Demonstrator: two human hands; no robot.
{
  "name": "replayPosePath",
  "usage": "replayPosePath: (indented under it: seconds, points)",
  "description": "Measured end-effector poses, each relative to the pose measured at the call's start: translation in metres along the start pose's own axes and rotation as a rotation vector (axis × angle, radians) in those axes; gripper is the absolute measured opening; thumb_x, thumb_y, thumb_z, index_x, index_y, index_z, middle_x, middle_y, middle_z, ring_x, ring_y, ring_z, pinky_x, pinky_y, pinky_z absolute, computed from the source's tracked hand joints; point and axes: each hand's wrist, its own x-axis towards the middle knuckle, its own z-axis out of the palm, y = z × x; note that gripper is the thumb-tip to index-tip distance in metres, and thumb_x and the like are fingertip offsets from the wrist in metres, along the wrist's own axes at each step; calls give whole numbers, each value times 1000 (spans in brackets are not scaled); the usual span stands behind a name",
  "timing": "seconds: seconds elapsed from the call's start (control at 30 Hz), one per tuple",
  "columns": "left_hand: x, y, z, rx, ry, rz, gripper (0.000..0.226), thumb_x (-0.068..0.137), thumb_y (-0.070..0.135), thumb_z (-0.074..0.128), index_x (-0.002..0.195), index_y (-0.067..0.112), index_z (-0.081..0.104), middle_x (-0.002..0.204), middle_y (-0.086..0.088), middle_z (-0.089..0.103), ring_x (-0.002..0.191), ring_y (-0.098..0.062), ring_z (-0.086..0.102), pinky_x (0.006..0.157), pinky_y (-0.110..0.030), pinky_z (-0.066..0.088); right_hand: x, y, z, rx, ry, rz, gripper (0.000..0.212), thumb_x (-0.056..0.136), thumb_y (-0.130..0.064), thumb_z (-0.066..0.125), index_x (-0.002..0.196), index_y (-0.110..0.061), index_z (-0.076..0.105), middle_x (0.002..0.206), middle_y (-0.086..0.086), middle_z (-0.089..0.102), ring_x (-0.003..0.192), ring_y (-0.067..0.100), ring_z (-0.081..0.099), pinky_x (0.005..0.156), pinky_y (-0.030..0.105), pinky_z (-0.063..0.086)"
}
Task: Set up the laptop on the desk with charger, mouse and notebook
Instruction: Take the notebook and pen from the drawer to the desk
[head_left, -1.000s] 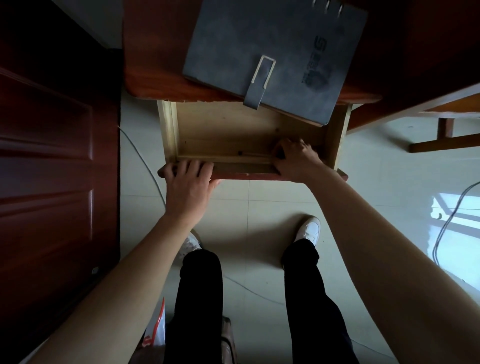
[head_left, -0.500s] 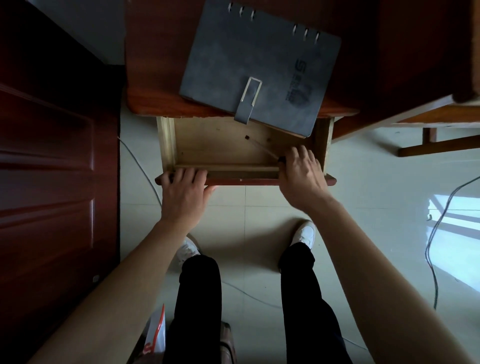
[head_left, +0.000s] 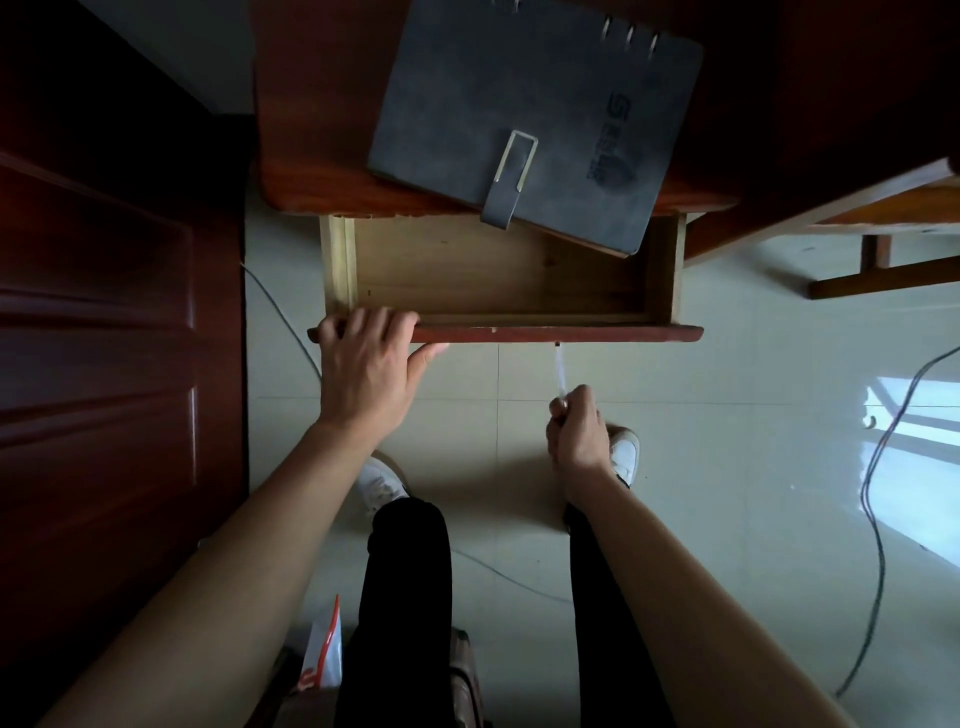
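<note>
Head view is looking straight down on a grey, soft-covered ring-bound notebook that is lying closed on the reddish-brown wooden tabletop. It is sitting askew at the tabletop's front edge, with metal rings showing along its far side and dark embossed lettering on its cover. A grey strap threaded through a slim metal loop is hanging over the notebook's near edge. The notebook's near corner is jutting past the front edge of the tabletop, above a pale wooden drawer with a reddish front panel that is standing pulled out below.

The left hand is reaching forward on a straight bare arm and gripping the left end of the drawer's front panel, its fingers curling over the top edge and its thumb lying along the underside. The right hand is hanging lower, clear of the drawer and above the pale tiled floor, with its fingers closed. It is pinching a thin, clear-barrelled pen at the fingertips, and the pen is pointing up toward the drawer's front panel, its far end just beside the panel's lower edge.
</note>
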Motion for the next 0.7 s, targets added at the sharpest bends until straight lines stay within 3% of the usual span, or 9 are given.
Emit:
replayPosePath:
  seconds: [0.1, 0.23, 0.33, 0.4, 0.53, 0.63, 0.7]
  points:
    - [7, 3, -5, -18, 36, -15, 51, 98, 58, 42, 108, 12, 63, 99, -10, 66, 92, -34, 56, 84, -47, 37, -5, -14, 9, 274, -63, 83, 38, 87, -48, 35, 62, -21, 43, 47, -8, 26, 44, 13, 19, 40, 23, 19]
    - [21, 6, -9, -34, 90, -31, 52, 96, 58, 45, 106, 11, 64, 99, -12, 65, 93, -34, 55, 85, -48, 38, 1, -43, 13, 730, -31, 170, 53, 96, -62, 45, 62, -23, 34, 51, -7, 22, 41, 11, 18, 39, 22, 17]
    - [26, 0, -10, -36, 130, -103, 58, 93, 64, 48, 107, 10, 64, 98, -13, 63, 94, -35, 54, 89, -48, 39, 12, -82, 4, 1081, 2, 145, 45, 103, -45, 45, 69, -18, 37, 59, 1, 41, 51, 17, 44, 53, 25, 39]
    - [29, -1, -10, -55, 168, -150, 62, 90, 68, 49, 105, 10, 64, 98, -14, 62, 95, -35, 53, 90, -47, 38, 19, -106, -3, 1264, -35, 133, 37, 105, -26, 42, 70, -14, 43, 62, 4, 50, 55, 19, 51, 60, 27, 46]
    - [41, 2, -9, -113, 261, -236, 72, 83, 75, 55, 106, 7, 61, 107, -18, 59, 103, -39, 53, 94, -50, 38, 21, -131, -3, 1367, -123, 115, 33, 103, -17, 45, 70, -12, 47, 58, 4, 53, 57, 17, 49, 62, 26, 44]
    - [54, 8, -14, -189, 355, -527, 105, 62, 89, 61, 123, 4, 55, 130, -23, 51, 117, -43, 50, 97, -54, 39, 25, -144, 1, 1390, -172, 72, 32, 104, -14, 39, 73, -13, 46, 69, 5, 50, 59, 17, 48, 63, 27, 45]
    - [65, 11, -20, -228, 433, -610, 124, 52, 94, 61, 135, 3, 49, 144, -27, 40, 126, -43, 46, 99, -53, 38, 27, -153, 3, 1374, -209, 21, 32, 105, -13, 33, 81, -11, 54, 75, 6, 58, 65, 20, 54, 64, 28, 48]
